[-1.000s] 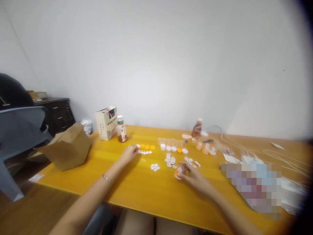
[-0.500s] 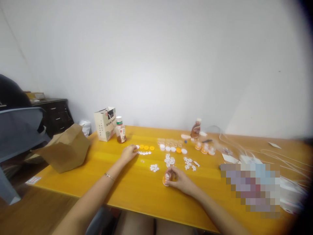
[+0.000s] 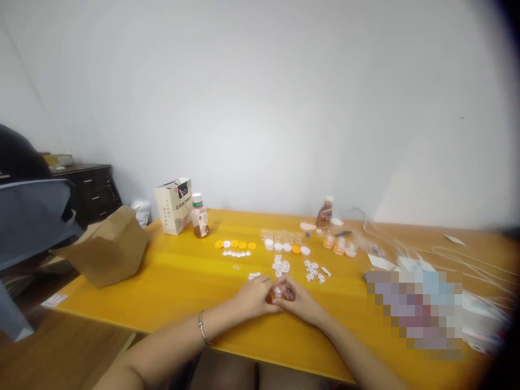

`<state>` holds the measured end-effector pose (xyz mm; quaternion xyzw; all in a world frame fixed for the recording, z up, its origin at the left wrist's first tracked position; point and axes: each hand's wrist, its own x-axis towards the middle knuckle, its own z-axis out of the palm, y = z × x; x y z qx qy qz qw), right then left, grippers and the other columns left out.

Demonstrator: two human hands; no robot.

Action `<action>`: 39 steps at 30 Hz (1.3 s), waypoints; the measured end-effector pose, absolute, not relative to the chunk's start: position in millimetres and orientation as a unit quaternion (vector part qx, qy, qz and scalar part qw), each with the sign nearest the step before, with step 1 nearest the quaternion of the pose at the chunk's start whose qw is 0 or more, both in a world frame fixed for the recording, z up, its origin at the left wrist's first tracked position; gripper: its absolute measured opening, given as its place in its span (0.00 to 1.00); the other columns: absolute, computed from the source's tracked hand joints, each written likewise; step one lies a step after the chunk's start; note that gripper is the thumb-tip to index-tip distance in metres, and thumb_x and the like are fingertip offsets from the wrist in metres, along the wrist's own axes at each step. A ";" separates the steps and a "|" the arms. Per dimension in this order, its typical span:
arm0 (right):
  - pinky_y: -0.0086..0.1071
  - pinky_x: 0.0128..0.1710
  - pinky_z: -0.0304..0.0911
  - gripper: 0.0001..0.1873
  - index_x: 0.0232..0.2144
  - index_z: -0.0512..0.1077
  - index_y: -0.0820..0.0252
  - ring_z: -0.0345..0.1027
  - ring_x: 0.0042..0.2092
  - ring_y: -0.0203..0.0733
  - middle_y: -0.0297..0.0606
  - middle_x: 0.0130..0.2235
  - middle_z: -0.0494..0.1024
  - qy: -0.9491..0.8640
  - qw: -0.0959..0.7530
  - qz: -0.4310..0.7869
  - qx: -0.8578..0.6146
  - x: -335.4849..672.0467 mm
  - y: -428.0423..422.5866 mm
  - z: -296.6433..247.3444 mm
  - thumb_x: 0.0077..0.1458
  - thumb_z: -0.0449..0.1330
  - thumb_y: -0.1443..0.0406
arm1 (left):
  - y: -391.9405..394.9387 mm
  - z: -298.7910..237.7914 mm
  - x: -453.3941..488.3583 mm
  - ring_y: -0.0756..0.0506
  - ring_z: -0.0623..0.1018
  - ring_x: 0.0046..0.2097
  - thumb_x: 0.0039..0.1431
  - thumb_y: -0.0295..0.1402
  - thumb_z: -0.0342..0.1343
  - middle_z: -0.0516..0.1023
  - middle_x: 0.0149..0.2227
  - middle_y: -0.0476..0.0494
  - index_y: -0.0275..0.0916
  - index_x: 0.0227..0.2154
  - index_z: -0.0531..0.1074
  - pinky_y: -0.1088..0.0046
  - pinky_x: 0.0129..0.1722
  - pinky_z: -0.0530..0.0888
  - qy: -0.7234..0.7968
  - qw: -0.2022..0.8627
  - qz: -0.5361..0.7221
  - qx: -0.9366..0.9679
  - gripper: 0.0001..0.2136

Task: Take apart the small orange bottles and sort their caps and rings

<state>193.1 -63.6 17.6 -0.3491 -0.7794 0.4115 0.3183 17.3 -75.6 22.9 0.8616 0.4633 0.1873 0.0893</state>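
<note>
My left hand [image 3: 254, 298] and my right hand [image 3: 303, 304] meet at the table's middle, with fingers closed around a small amber bottle [image 3: 280, 294]. Most of the bottle is hidden by my fingers, and its cap cannot be made out. Further back lies a row of yellow and white bottle caps [image 3: 235, 245]. Beyond it stands a line of white caps [image 3: 286, 247] with one orange cap. Pierced white plastic pieces [image 3: 280, 266] lie in a loose heap just beyond my fingers. Several small capped bottles [image 3: 339, 245] stand at the far right of the items.
On the yellow wooden table [image 3: 162, 281] stand a paper gift bag [image 3: 174, 207] and a green-capped bottle [image 3: 199, 216]. A crumpled brown paper bag [image 3: 106, 250] lies at the left end. White cables [image 3: 447, 260] run along the right side, by a pixelated patch [image 3: 414, 314].
My left hand has moved right from the row of caps to join my right hand on the bottle. A yellow cap it covered now shows at the row's left end.
</note>
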 end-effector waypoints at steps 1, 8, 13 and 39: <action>0.26 0.26 0.53 0.13 0.33 0.61 0.57 0.55 0.26 0.32 0.27 0.25 0.62 -0.780 0.322 0.407 -0.350 192.6 -63.8 17.5 0.47 0.60 0.59 | -73.4 20.1 18.6 0.45 0.70 0.35 0.45 0.46 0.56 0.70 0.33 0.44 0.37 0.31 0.67 0.73 0.34 0.65 0.469 0.093 0.192 0.857 0.17; 0.26 0.23 0.53 0.15 0.33 0.57 0.56 0.56 0.23 0.32 0.25 0.21 0.63 -0.785 0.340 0.338 -0.393 184.3 -65.3 7.8 0.47 0.59 0.60 | -74.4 12.1 18.6 0.48 0.69 0.33 0.44 0.38 0.56 0.68 0.32 0.48 0.37 0.32 0.66 0.77 0.30 0.64 0.453 0.128 0.214 0.856 0.13; 0.28 0.27 0.57 0.10 0.34 0.58 0.56 0.61 0.26 0.35 0.29 0.25 0.67 -0.819 0.331 0.282 -0.375 185.5 -72.3 12.2 0.48 0.54 0.64 | -72.2 19.9 14.7 0.48 0.69 0.33 0.40 0.35 0.58 0.69 0.32 0.48 0.37 0.32 0.67 0.77 0.31 0.63 0.408 0.150 0.196 0.879 0.14; 0.34 0.35 0.59 0.13 0.37 0.62 0.57 0.63 0.35 0.42 0.36 0.34 0.70 -0.850 0.311 0.186 -0.383 186.9 -78.3 26.8 0.46 0.56 0.67 | -71.3 22.6 12.5 0.47 0.70 0.33 0.41 0.35 0.58 0.70 0.32 0.47 0.37 0.32 0.67 0.77 0.30 0.63 0.406 0.129 0.194 0.883 0.13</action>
